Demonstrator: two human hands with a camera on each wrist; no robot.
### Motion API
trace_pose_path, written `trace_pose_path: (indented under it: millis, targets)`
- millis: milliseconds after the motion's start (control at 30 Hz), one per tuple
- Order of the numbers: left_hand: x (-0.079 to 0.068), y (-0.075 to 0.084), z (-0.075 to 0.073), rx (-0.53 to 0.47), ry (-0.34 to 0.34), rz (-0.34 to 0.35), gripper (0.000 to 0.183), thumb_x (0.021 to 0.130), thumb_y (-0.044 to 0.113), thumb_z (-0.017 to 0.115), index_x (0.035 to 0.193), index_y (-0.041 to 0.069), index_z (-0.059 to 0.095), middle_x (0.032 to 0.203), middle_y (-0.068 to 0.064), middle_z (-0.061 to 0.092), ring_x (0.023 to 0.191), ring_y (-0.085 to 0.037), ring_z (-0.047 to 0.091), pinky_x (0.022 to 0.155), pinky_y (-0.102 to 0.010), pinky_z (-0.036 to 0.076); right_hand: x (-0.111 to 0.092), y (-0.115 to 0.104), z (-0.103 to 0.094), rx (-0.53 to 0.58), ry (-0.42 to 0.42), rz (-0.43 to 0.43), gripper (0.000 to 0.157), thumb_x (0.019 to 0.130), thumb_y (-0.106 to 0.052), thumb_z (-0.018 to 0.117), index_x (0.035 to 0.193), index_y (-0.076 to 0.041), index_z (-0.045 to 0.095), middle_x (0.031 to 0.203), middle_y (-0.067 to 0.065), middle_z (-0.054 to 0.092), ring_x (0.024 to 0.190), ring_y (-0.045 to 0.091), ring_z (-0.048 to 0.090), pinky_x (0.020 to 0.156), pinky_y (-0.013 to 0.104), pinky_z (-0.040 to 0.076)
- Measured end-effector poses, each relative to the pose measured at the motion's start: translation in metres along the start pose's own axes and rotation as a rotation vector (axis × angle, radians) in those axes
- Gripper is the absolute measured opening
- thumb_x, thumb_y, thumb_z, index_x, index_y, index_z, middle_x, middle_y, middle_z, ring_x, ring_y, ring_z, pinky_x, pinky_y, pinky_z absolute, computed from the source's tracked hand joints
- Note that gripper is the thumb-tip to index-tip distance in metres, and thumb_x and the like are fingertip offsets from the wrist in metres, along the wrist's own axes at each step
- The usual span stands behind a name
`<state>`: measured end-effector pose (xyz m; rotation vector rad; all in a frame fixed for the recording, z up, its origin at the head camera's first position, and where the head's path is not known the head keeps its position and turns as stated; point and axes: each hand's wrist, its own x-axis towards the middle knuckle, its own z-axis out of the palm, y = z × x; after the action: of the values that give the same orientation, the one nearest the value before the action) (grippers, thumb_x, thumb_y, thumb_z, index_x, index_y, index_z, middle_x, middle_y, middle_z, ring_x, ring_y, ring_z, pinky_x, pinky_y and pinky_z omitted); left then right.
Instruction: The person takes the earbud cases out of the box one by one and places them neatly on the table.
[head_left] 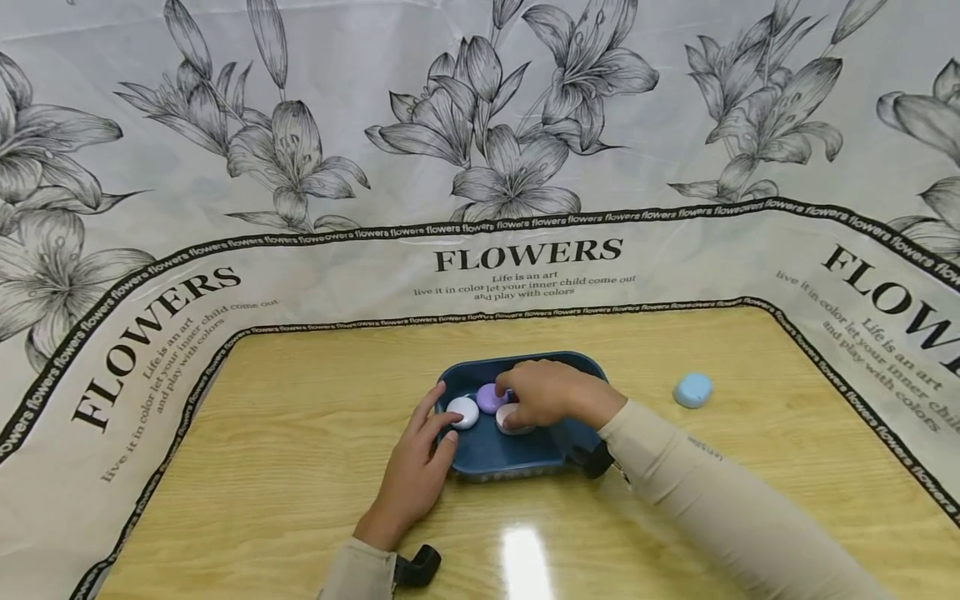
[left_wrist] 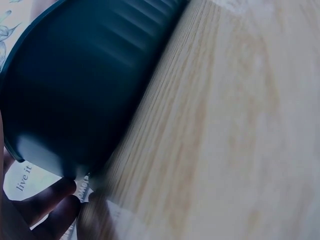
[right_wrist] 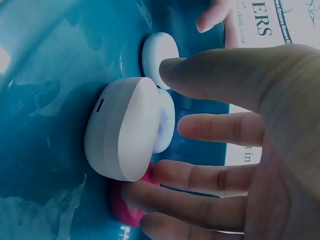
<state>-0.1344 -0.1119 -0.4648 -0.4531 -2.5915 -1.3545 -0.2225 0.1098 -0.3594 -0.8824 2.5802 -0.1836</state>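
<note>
A dark blue tray holds several rounded cases: a white one, a purple one and a pale pinkish-white one. My right hand reaches into the tray over the pinkish-white case, its fingers spread. Up close, the right wrist view shows this pale case with a small port slot, the thumb at one side and the fingers at the other. Beneath those fingertips lies a red-pink case. My left hand rests at the tray's left rim, a fingertip near the white case.
A light blue case sits on the wooden table to the right of the tray. A flower-printed cloth stands up around the back and sides of the table.
</note>
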Motion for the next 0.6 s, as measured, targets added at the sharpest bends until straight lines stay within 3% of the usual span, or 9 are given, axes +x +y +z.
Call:
trace_pose_path:
  millis: [267,600]
  targets:
    - [0.004,0.004,-0.003,-0.016,-0.011,0.01,0.026,0.104,0.021,0.052,0.126,0.017,0.067,0.162,0.013,0.027,0.14,-0.016,0.039,0.097,-0.047,0.044,-0.004,0.0,0.002,-0.025,0.014,0.0,0.033,0.089,-0.033,0.076,0.118,-0.019,0.071,0.104,0.001,0.063,0.087,0.017,0.057,0.082,0.041,0.048]
    - [0.0,0.005,-0.001,-0.017,0.001,-0.018,0.026,0.104,0.019,0.053,0.125,0.018,0.067,0.162,0.014,0.027,0.142,-0.016,0.037,0.1,-0.049,0.043,-0.002,-0.008,0.011,-0.109,0.017,0.013,0.033,0.086,-0.033,0.08,0.116,-0.022,0.07,0.1,-0.002,0.062,0.085,0.015,0.058,0.078,0.038,0.049]
